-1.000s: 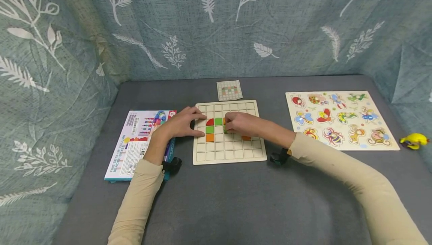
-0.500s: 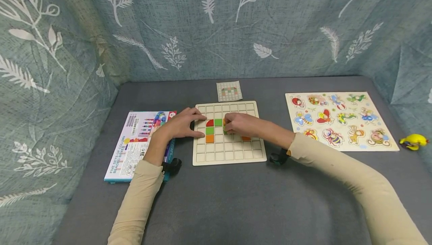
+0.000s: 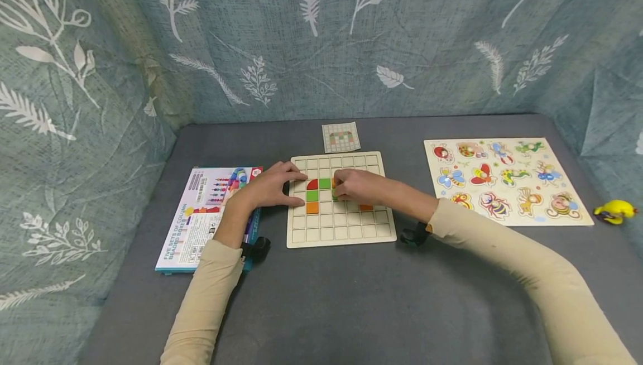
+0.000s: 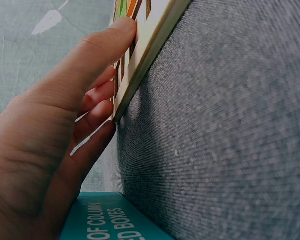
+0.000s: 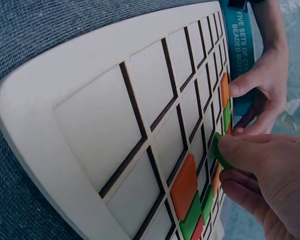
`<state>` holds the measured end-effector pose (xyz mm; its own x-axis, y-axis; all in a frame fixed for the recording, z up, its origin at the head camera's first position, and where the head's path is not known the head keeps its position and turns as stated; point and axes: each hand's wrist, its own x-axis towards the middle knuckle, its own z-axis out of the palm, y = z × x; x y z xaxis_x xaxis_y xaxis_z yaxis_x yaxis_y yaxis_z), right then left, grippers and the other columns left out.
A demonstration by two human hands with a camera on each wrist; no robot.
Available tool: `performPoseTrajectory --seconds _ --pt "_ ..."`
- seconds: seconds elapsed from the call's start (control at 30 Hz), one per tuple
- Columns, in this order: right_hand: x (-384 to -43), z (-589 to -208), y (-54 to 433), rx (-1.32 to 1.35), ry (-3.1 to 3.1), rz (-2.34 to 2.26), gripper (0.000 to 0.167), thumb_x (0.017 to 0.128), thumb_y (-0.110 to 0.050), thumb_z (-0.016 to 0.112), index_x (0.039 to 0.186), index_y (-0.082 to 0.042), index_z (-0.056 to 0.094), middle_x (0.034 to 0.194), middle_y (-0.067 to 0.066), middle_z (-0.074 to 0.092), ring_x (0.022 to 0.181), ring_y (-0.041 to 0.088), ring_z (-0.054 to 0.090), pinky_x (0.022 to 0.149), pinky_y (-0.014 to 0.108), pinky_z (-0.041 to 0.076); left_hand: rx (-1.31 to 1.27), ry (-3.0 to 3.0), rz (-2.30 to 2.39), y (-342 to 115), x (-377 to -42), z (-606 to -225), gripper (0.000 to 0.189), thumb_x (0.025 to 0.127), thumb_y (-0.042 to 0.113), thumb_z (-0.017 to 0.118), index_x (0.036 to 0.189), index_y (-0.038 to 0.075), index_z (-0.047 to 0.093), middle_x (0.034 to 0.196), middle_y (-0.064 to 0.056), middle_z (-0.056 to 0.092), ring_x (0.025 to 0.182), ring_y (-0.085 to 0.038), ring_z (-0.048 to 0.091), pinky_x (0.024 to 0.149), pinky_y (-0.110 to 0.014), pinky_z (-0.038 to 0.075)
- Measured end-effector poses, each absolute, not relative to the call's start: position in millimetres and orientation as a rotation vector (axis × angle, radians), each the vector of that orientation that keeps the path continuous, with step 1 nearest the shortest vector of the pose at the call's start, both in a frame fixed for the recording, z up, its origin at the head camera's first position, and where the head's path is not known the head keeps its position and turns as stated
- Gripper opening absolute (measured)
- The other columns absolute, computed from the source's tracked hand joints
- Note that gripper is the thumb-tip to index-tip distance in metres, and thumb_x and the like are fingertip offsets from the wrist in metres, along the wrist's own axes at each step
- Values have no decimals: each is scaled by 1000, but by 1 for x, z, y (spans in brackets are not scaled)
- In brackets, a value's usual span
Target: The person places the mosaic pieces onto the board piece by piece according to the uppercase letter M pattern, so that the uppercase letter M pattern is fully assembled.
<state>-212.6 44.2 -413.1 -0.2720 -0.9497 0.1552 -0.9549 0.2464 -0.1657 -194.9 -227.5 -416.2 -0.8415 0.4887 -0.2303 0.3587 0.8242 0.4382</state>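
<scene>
A pale wooden grid board (image 3: 341, 235) lies in front of the person. The left hand (image 3: 271, 183) rests at its left edge, fingers spread; in the left wrist view the thumb (image 4: 107, 40) lies on the board's face. Between thumb and fingers the right hand (image 5: 270, 175) pinches a green tile (image 5: 219, 150), held on edge over the middle of the grid. Tiles set in the left cells include a red one with a curved side (image 3: 313, 185), a green square (image 3: 325, 183) and an orange square (image 3: 312, 207). Another orange tile (image 5: 184, 187) sits on the right side, partly hidden by the right arm in the head view.
Behind the board lies a small pattern card (image 3: 341, 138). A boxed bead set (image 3: 188, 231) is at the left, under the left forearm. To the right are an insect picture puzzle (image 3: 507, 181) and a yellow toy (image 3: 615, 210) near the table edge.
</scene>
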Motion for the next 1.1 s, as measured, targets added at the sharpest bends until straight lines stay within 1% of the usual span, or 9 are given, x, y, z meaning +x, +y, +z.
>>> performPoseTrajectory --seconds 1.1 --pt "-212 -410 43 1868 -2480 283 8 88 -12 70 91 -11 77 91 8 62 83 18 59 73 28 51 651 2669 553 -227 -196 -415 67 80 51 74 136 20 58 133 -3 50 118 -21 44 99 -45 44"
